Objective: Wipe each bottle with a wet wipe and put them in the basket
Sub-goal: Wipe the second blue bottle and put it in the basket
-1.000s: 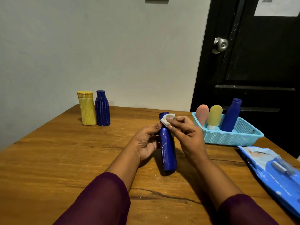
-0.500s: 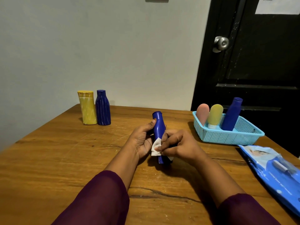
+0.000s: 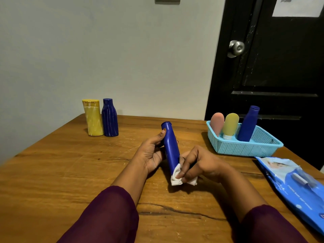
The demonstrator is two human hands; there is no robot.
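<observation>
Down the blue bottle (image 3: 171, 146) the wet wipe (image 3: 175, 178) has travelled, from the cap end a second ago to the near, lower end now. The bottle is tilted, its cap pointing up and away, just above the middle of the wooden table (image 3: 70, 163). The left hand (image 3: 150, 153) grips its upper part, thumb along the near side and fingers curled behind. The right hand (image 3: 198, 163) pinches the crumpled white wipe against the bottle's base.

To the right stands the light blue basket (image 3: 245, 148), holding a pink bottle (image 3: 217, 125), a yellow-green bottle (image 3: 231, 124) and a tall blue bottle (image 3: 248, 125), all leaning. A blue wipes pack (image 3: 294, 183) lies near the table's right edge. At the far left, a yellow bottle (image 3: 93, 118) and a dark blue ribbed bottle (image 3: 109, 118) stand upright, touching.
</observation>
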